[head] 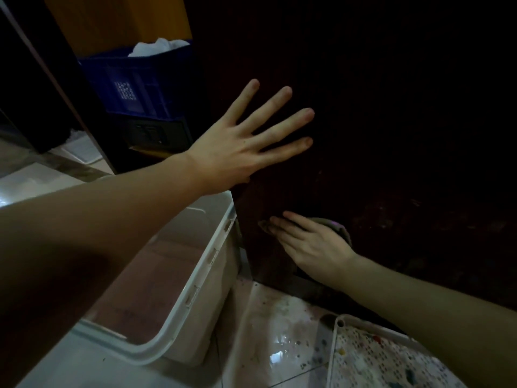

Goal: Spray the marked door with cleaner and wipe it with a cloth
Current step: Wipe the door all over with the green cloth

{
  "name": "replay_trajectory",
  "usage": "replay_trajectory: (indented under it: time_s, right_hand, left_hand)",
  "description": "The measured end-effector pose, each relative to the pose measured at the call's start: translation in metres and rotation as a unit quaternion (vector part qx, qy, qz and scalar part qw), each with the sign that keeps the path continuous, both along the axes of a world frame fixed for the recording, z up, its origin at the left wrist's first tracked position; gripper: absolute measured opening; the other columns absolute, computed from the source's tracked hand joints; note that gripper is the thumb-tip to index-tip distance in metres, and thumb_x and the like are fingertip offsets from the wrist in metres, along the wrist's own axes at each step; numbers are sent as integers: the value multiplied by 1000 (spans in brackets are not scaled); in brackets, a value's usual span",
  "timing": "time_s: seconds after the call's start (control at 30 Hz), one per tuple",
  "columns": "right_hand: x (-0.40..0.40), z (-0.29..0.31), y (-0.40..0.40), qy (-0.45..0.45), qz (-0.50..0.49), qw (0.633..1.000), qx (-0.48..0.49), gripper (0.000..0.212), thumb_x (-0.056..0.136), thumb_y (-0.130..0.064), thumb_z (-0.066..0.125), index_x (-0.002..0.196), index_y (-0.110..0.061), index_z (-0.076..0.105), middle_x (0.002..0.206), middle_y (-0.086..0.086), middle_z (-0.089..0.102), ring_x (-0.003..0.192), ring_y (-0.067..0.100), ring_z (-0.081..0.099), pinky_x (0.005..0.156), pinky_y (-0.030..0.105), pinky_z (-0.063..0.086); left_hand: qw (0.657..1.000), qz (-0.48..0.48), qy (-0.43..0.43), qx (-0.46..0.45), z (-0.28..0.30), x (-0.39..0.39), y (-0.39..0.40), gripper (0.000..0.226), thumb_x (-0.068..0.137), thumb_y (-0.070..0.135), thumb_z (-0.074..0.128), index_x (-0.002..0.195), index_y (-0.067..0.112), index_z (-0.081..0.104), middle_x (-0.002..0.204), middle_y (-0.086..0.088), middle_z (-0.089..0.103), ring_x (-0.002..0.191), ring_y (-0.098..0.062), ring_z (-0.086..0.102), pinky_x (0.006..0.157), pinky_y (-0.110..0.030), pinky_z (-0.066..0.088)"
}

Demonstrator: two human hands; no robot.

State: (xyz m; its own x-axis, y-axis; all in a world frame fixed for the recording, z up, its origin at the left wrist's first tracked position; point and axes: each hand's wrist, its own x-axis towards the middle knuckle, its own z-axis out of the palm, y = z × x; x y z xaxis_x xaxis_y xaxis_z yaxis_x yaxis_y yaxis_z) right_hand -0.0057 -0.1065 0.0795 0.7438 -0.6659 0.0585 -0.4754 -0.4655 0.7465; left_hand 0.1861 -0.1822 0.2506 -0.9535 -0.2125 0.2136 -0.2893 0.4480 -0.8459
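Head view looks down on two bare hands against a dark brown door (pixel 391 107). On the left hand (pixel 237 147), the four fingers (pixel 282 119) are straight and spread wide, laid flat on the door's surface near its left edge; nothing is held (the thumb is hidden under the palm side). On the right hand (pixel 310 245), lower down, the fingers lie straight and close together, pressing a crumpled greyish cloth (pixel 340 229) flat to the door; the cloth shows past the fingertips and above the knuckles, with a hint of purple at its upper edge.

The door fills the upper right of the view, very dark, with faint pale smudges low on its right part; its bottom edge meets the tiled floor (pixel 274 331), which is wet and speckled.

The left forearm reaches in from the lower left, crossing over a white plastic bin (pixel 201 275) that stands just beside the door's edge. The right forearm comes in from the lower right, above a white perforated basket (pixel 372 357). Behind, a blue crate (pixel 140 85) holds something white.
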Motion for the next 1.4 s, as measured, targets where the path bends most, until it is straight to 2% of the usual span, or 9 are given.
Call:
replay_trajectory:
  time_s: [0.13, 0.23, 0.37, 0.63, 0.87, 1.03, 1.13, 1.23, 1.4]
  right_hand:
    - [14, 22, -12, -110, -19, 993, -41, 54, 97, -23, 42, 144, 5, 40, 156, 21, 32, 150, 35, 16, 121, 50, -9]
    - [14, 3, -6, 21, -22, 999, -30, 62, 100, -27, 33, 150, 7, 19, 162, 22, 9, 151, 37, -4, 109, 54, -30]
    - [10, -28, -4, 139, -46, 987, 64, 59, 102, -28, 34, 151, 2, 27, 163, 19, 4, 150, 37, -8, 90, 58, -44]
    - [11, 9, -15, -73, -22, 995, -65, 58, 99, -22, 29, 149, 7, 27, 161, 22, 16, 151, 36, 0, 117, 52, -19]
    - [-12, -33, 8, 165, -21, 982, 90, 54, 103, -28, 28, 151, -1, 30, 164, 15, 5, 150, 34, -12, 90, 54, -46]
    - [-18, 10, 11, -96, 14, 995, -23, 58, 93, -14, 19, 138, 2, 51, 151, 19, 41, 148, 34, 23, 122, 50, -7]
    - [-23, 44, 12, -195, -6, 972, -128, 51, 99, -15, 22, 144, -2, 44, 155, 16, 36, 149, 34, 19, 122, 51, 3]
    - [-29, 66, 18, -216, -41, 961, -167, 51, 102, -17, 21, 148, -2, 38, 159, 16, 27, 151, 34, 10, 122, 53, 2]
    - [-43, 14, 32, -114, -74, 989, -65, 62, 94, -17, 13, 142, 1, 47, 158, 17, 29, 150, 35, 10, 121, 53, -5]
  left_hand:
    - [1000, -5, -1, 4, 0, 1, -1, 97, 79, 26, 55, 155, 23, -4, 161, -11, -7, 145, -44, -3, 114, -66, 0]
    - [1000, -6, 1, 13, 0, 1, -2, 95, 78, 28, 51, 155, 23, -3, 161, -11, -6, 145, -43, -3, 114, -65, -2]
    - [1000, -4, 8, 25, -1, -1, -2, 93, 78, 28, 50, 155, 24, -2, 161, -10, -5, 144, -44, -4, 113, -65, -5]
    - [1000, -9, 5, 17, -1, 1, -3, 95, 78, 32, 52, 155, 24, -4, 161, -9, -6, 145, -43, -3, 112, -64, -7]
    - [1000, 1, 6, 16, -1, 1, 0, 124, 67, 35, 81, 155, 24, -5, 160, -9, -8, 144, -43, -5, 112, -65, -4]
    - [999, 14, 23, 22, -9, 0, 2, 99, 80, 26, 60, 155, 22, -4, 161, -10, -7, 146, -43, -3, 114, -67, 0]
    - [999, 11, 44, 3, -21, 4, 0, 84, 90, 21, 54, 156, 20, 1, 161, -12, -3, 146, -42, 2, 115, -65, 6]
    - [998, 16, 65, 18, -32, 5, 1, 77, 92, 20, 44, 156, 18, 1, 161, -13, -2, 147, -41, 2, 116, -63, 7]
    - [993, 37, 101, 53, -44, -2, 10, 97, 80, 27, 59, 155, 16, -2, 160, -14, -6, 146, -40, -3, 118, -59, 2]
